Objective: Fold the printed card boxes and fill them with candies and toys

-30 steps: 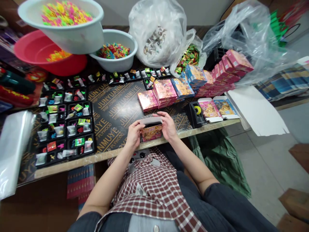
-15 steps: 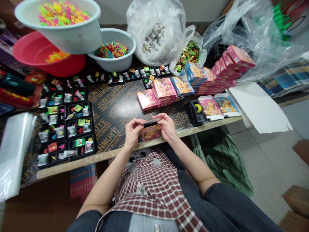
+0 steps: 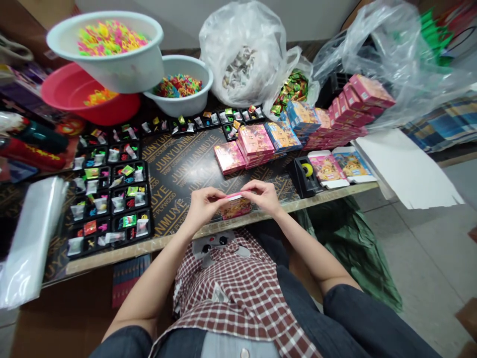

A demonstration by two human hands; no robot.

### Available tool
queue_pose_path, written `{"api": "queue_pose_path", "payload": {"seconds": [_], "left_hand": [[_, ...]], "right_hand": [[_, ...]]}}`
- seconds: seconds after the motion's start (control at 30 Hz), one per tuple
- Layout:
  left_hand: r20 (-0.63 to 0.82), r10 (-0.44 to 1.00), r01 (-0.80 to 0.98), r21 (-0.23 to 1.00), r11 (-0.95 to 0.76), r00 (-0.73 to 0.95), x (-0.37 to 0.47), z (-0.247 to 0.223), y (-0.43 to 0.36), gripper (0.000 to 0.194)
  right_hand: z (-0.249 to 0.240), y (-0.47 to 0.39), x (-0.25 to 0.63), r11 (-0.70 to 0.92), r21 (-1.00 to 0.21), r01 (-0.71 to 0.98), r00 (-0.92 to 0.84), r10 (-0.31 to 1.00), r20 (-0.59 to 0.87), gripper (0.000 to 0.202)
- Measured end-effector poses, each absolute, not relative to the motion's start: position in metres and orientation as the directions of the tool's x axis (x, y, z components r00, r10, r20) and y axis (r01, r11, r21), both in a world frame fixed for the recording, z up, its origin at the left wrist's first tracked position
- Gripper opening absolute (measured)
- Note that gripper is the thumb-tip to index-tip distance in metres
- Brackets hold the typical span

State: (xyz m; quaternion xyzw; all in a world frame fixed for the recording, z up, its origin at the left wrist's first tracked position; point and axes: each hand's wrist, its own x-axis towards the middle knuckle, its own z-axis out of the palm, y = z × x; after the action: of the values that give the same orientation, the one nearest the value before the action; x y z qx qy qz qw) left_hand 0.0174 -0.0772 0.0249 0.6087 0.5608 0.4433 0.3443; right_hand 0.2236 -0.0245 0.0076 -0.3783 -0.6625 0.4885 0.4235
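A small pink cardboard box (image 3: 235, 208) stands on its edge near the table's front, its top flap folded down between both hands. My left hand (image 3: 206, 206) pinches the flap's left end with thumb and fingertips. At the other end, my right hand (image 3: 263, 195) presses on the flap and the box's top. Behind the hands lie stacked pink boxes (image 3: 256, 140) and blue boxes (image 3: 282, 133). To the right stands a black tape dispenser (image 3: 302, 175) with a yellow core, beside a flat pink carton (image 3: 327, 168) and a flat blue carton (image 3: 353, 163).
Black trays (image 3: 128, 203) of small wrapped toys fill the left side, with plastic sleeves (image 3: 33, 238) at the corner. Behind are a red basin (image 3: 55, 92), pale basins (image 3: 108, 64) of colourful pieces and a clear bag (image 3: 242, 30). White card sheets (image 3: 406, 169) overhang the right edge.
The box's top flap, raised with a dark opening below it before, is now folded down over the top. Both hands have moved onto the closed edge. The view has shifted slightly.
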Motion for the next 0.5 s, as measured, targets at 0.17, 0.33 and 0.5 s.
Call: {"api": "queue_pose_path", "payload": {"seconds": [0.17, 0.33, 0.5], "left_hand": [[0.276, 0.96, 0.424, 0.865, -0.268, 0.044, 0.018, 0.025, -0.081, 0.014], [0.553, 0.818, 0.642, 0.571, -0.512, 0.161, 0.021, 0.018, -0.097, 0.017], [0.552, 0.784, 0.719, 0.418, -0.556, 0.285, 0.034, 0.016, -0.09, 0.021]], "right_hand": [[0.006, -0.016, 0.225, 0.198, -0.977, 0.075, -0.392, 0.907, 0.153, 0.025], [-0.001, -0.018, 0.235, 0.409, -0.904, 0.12, -0.459, 0.831, 0.315, 0.021], [-0.007, -0.032, 0.242, 0.708, -0.669, 0.227, -0.477, 0.679, 0.557, 0.014]]}}
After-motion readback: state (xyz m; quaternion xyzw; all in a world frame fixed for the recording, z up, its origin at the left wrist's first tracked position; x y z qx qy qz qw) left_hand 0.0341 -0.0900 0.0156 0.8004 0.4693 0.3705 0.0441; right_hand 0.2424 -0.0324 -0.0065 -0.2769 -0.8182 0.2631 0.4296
